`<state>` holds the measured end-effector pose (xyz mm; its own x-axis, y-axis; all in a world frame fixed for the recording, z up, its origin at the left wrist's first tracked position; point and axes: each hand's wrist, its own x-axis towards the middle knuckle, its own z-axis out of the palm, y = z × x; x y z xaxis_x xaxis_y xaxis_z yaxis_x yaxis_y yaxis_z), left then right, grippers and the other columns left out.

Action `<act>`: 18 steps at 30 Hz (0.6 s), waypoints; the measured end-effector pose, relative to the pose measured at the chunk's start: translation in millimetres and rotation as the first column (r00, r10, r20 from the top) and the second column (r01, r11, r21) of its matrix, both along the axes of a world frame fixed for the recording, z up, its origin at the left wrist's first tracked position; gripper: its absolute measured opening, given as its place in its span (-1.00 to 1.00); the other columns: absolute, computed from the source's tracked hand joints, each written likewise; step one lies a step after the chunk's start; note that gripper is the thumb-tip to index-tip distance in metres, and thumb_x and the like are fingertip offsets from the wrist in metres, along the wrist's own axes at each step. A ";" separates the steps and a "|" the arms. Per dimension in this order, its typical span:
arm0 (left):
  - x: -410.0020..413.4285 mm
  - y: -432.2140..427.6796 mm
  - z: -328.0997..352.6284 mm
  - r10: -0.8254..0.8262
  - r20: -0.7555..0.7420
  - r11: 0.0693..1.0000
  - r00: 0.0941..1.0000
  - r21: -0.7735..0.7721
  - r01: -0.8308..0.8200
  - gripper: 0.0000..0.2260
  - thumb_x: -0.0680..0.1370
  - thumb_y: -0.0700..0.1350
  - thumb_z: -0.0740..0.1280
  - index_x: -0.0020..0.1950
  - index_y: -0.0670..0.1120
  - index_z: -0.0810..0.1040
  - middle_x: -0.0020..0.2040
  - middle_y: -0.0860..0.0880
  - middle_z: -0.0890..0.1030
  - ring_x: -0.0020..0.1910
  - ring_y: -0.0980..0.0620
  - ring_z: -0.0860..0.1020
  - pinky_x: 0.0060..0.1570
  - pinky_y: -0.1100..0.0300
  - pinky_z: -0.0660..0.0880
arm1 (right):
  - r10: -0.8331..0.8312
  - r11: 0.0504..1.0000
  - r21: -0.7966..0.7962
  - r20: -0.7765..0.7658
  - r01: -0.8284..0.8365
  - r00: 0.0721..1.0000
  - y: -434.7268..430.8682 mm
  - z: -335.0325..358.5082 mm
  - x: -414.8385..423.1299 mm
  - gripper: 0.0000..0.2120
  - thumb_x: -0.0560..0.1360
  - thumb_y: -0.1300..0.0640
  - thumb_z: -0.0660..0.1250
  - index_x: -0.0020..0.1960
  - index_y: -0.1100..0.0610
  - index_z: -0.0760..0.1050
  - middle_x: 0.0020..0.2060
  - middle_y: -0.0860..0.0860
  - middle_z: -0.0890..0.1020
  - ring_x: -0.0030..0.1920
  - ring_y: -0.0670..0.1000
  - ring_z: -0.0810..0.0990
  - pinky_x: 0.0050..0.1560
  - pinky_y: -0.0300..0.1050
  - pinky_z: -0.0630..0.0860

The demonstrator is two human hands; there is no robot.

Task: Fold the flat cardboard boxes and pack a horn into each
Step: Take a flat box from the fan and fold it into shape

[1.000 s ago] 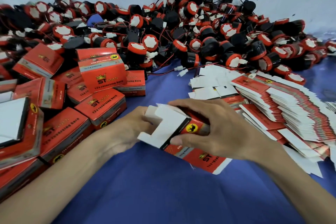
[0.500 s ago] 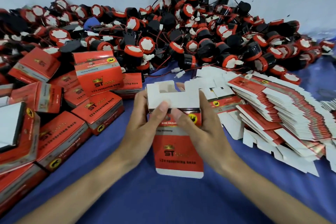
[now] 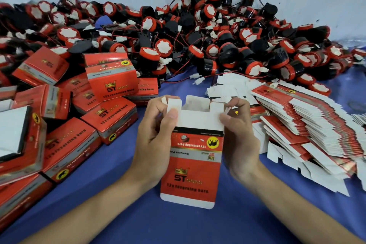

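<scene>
At six o'clock from the horns [image 3: 198,45], left hand [image 3: 152,144] and right hand [image 3: 240,140] pinched flaps [image 3: 174,104] of the box [image 3: 193,166] mid-fold; tucking looked next.

- I read bright, even, diffuse light; no source is in view.
- Shadows: faint and soft-edged on the blue cloth [image 3: 198,224] beside both forearms.
- Motion blur: right hand [image 3: 240,134] fingertips, 1 o'clock of centre.
- Small print on the held cardboard box [image 3: 190,164] is soft.
- Wide-angle stretching at the 3 and 9 o'clock edges.

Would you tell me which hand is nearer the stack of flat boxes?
Right. The right hand sits just beside the stack of flat boxes; the left hand is across the held box, farther away.
</scene>
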<state>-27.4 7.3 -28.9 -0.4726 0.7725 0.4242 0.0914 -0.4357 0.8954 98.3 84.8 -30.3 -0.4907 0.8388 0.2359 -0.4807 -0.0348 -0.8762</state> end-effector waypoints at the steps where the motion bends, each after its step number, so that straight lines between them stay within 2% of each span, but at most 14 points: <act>1: 0.3 -0.2 0.2 -0.009 0.005 1.000 1.000 0.008 0.009 -0.81 0.58 -0.12 0.17 -0.20 -0.16 0.29 -0.15 0.14 0.52 -0.33 0.23 0.44 -0.37 0.37 0.43 | -0.021 1.000 -0.004 0.021 0.021 1.000 0.5 -0.1 -0.2 -0.73 0.28 0.16 0.37 -0.09 -0.01 0.35 -0.22 -0.08 0.56 -0.26 -0.04 0.53 -0.35 -0.18 0.48; 5: -0.1 -0.5 -0.7 -0.023 0.027 1.000 0.999 0.015 0.023 -0.95 0.56 -0.15 0.19 -0.04 -0.11 0.36 -0.17 0.18 0.56 -0.34 0.24 0.53 -0.40 0.34 0.48 | -0.074 0.997 -0.018 0.094 0.077 0.993 -0.4 0.5 -2.4 -0.70 0.33 0.23 0.28 -0.01 -0.03 0.35 -0.16 -0.11 0.62 -0.20 0.00 0.54 -0.32 -0.14 0.51; 6: -0.3 -0.6 0.1 -0.007 0.020 1.000 1.000 0.029 0.006 -0.92 0.54 -0.18 0.20 0.02 -0.07 0.37 -0.13 0.16 0.55 -0.30 0.23 0.54 -0.39 0.33 0.49 | -0.080 0.996 -0.019 0.106 0.082 0.991 -1.4 1.3 -2.6 -0.68 0.33 0.25 0.26 0.01 -0.04 0.35 -0.16 -0.12 0.63 -0.17 0.04 0.51 -0.30 -0.12 0.50; 8: -0.8 -0.6 2.2 0.032 0.005 0.998 0.999 0.057 -0.033 -0.70 0.51 -0.24 0.22 0.14 0.10 0.35 0.01 0.04 0.50 -0.23 0.19 0.54 -0.35 0.26 0.51 | -0.082 0.996 -0.016 0.118 0.085 0.990 -4.1 3.4 -3.9 -0.65 0.31 0.28 0.22 0.03 -0.02 0.36 -0.15 -0.12 0.63 -0.14 0.10 0.48 -0.30 -0.11 0.50; 10: -0.9 -0.3 4.2 0.059 0.007 0.997 0.998 0.052 -0.060 -0.56 0.48 -0.27 0.21 0.20 0.21 0.32 0.06 -0.04 0.47 -0.20 0.15 0.53 -0.36 0.23 0.51 | -0.094 0.995 -0.012 0.112 0.096 0.989 -7.7 5.6 -6.2 -0.64 0.30 0.30 0.20 0.04 0.00 0.37 -0.10 -0.11 0.63 -0.17 0.06 0.51 -0.31 -0.10 0.50; 13: -0.6 0.9 4.9 0.129 0.035 0.990 0.991 0.050 -0.131 -0.56 0.44 -0.31 0.18 0.18 0.15 0.36 0.05 -0.02 0.51 -0.16 0.19 0.54 -0.36 0.33 0.49 | -0.148 0.988 0.047 0.089 0.144 0.985 -14.7 6.7 -8.0 -0.68 0.35 0.28 0.28 0.06 0.03 0.41 -0.04 -0.06 0.62 -0.20 -0.05 0.57 -0.33 -0.17 0.53; 16: -2.1 2.2 5.5 0.194 -0.011 0.980 0.981 0.041 -0.193 -0.64 0.41 -0.31 0.16 0.13 0.01 0.46 -0.01 0.09 0.59 -0.15 0.19 0.56 -0.30 0.34 0.49 | -0.158 0.974 0.186 0.128 0.132 0.979 -25.1 2.5 -9.6 -0.67 0.43 0.21 0.32 0.17 0.06 0.44 0.02 0.01 0.61 -0.05 -0.06 0.62 -0.21 -0.26 0.54; 18: -1.6 2.0 6.2 0.185 -0.037 0.982 0.982 0.039 -0.183 -0.67 0.42 -0.31 0.15 0.07 0.00 0.51 -0.03 0.11 0.62 -0.20 0.17 0.57 -0.33 0.30 0.51 | -0.189 0.944 0.301 0.156 0.136 0.969 -30.2 -1.2 -11.0 -0.66 0.48 0.15 0.31 0.24 0.05 0.42 0.09 0.04 0.59 0.06 -0.03 0.60 -0.11 -0.24 0.54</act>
